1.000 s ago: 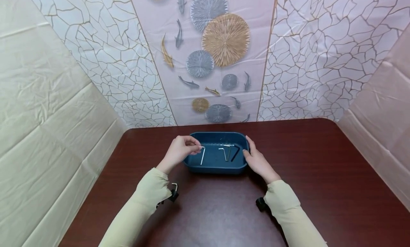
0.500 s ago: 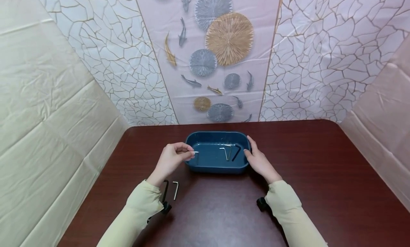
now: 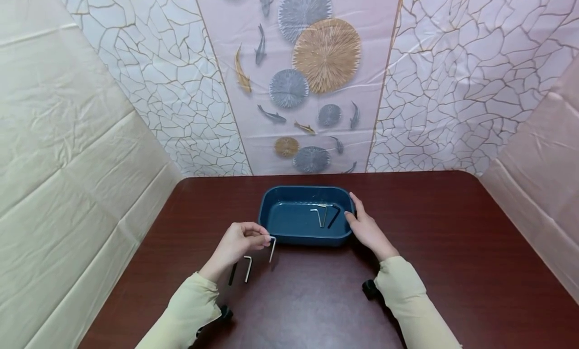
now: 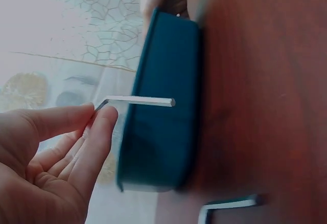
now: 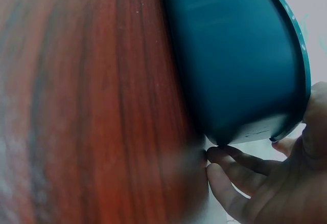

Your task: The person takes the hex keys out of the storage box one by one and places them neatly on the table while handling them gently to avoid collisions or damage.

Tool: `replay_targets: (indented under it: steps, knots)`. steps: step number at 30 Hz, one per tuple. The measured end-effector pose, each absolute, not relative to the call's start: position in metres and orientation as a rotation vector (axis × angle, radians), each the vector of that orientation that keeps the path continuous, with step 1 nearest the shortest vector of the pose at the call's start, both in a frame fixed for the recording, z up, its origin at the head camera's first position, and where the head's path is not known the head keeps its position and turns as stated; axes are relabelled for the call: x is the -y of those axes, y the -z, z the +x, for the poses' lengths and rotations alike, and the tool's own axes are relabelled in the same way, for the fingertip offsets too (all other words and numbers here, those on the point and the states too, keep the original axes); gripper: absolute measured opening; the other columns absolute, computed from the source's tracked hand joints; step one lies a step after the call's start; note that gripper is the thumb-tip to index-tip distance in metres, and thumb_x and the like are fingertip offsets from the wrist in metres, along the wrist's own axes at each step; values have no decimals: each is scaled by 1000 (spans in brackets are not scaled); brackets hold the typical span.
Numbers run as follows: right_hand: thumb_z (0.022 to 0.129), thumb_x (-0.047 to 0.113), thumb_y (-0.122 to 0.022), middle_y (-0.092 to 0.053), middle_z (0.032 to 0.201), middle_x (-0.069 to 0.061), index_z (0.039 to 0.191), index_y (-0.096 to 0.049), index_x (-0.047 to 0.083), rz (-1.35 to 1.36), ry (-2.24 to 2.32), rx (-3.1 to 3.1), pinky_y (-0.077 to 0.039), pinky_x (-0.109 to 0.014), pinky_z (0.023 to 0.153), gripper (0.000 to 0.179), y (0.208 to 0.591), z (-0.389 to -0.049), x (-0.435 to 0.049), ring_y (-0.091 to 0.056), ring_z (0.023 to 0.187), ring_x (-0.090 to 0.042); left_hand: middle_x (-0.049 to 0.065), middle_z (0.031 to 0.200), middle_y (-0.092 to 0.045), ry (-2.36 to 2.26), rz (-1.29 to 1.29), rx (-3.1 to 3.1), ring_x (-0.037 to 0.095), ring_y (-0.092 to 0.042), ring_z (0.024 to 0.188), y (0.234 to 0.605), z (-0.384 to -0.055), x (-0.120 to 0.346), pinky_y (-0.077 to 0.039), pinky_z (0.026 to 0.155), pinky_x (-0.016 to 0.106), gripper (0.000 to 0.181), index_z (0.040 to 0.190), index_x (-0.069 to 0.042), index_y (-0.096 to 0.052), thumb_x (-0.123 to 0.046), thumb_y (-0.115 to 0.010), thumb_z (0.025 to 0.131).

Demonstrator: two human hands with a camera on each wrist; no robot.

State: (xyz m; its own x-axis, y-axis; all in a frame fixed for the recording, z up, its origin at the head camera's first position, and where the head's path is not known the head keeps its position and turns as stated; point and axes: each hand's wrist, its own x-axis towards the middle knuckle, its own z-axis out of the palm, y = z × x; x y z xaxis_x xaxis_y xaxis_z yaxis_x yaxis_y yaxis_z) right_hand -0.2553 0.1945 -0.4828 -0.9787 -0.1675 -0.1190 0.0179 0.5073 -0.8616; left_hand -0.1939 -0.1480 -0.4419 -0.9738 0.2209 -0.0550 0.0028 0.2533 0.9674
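Observation:
My left hand (image 3: 242, 243) pinches the short arm of a silver hex key (image 3: 273, 249) between thumb and fingertips, in front of the near left corner of a blue tray (image 3: 307, 240). The key's long arm hangs down in the head view and crosses the tray's side in the left wrist view. At the tray's right end, my right hand (image 3: 368, 230) grips the wall, with its thumb at the rim and the fingers along the outside. Inside the tray, toward the right, lie two silvery hex keys (image 3: 318, 218) and a black hex key (image 3: 333, 216).
On the brown table (image 3: 307, 298), a silver hex key (image 3: 248, 269) and a black hex key (image 3: 232, 274) lie side by side by my left wrist; the black one is partly hidden. A patterned cloth (image 3: 312, 112) hangs behind the table's back edge.
My left hand has lifted the silver hex key out of the tray and brought it left and toward me, over the table. The right hand stays at the tray's right end.

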Motion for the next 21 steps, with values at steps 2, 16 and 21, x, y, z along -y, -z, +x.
replay_targets:
  steps: [2,16,21]
  knots:
    - [109,31,-36,-16,163,-26,163,4,26,-131,1463,-2563,-22,-64,115,67,483,-256,-196,-20,147,-46,18,91,-74,-1821,202,-2307,32,-73,88,447,-192,149,-60,80,40,16,99,9,-71,-4,-73,91]
    - [109,33,-36,-19,162,-27,163,3,28,-118,1447,-2579,-24,-65,114,67,485,-257,-196,-23,146,-48,18,87,-74,-1785,183,-2361,20,-73,77,474,-188,148,-60,72,33,13,95,10,-70,0,-72,88]
    - [109,34,-36,-20,162,-28,163,3,29,-117,1449,-2577,-24,-64,114,67,485,-256,-195,-23,146,-48,8,76,-73,-1560,193,-2605,14,-64,61,476,-189,152,-53,59,25,7,88,-3,-74,-9,-78,87]
